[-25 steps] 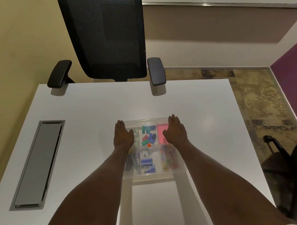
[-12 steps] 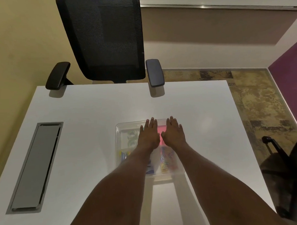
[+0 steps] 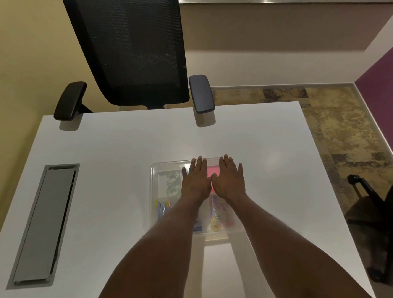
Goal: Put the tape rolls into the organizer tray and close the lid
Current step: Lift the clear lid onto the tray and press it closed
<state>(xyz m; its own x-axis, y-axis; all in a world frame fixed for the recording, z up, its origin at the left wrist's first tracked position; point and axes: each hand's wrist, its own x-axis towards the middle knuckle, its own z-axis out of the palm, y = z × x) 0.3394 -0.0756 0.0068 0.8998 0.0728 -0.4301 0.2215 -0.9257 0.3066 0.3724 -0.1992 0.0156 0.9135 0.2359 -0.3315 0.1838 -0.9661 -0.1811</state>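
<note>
Both hands lie flat, palms down, on the clear lid (image 3: 157, 170) of the organizer tray (image 3: 153, 209). The left hand (image 3: 196, 182) and the right hand (image 3: 229, 182) are side by side, thumbs almost touching, fingers stretched out straight and close together, holding nothing. The fingertips reach the far edge of the tray. Two clear tape rolls (image 3: 172, 183) sit inside the far-left compartment, just beside the left hand and under the lid. A pink pad (image 3: 212, 170) shows between the hands, and colourful paper clips (image 3: 218, 215) lie near the right forearm. The tray stands on a white desk (image 3: 114, 148) with a grey cable hatch (image 3: 45, 223) on the left. Behind the desk is a black mesh office chair (image 3: 132, 48).
</note>
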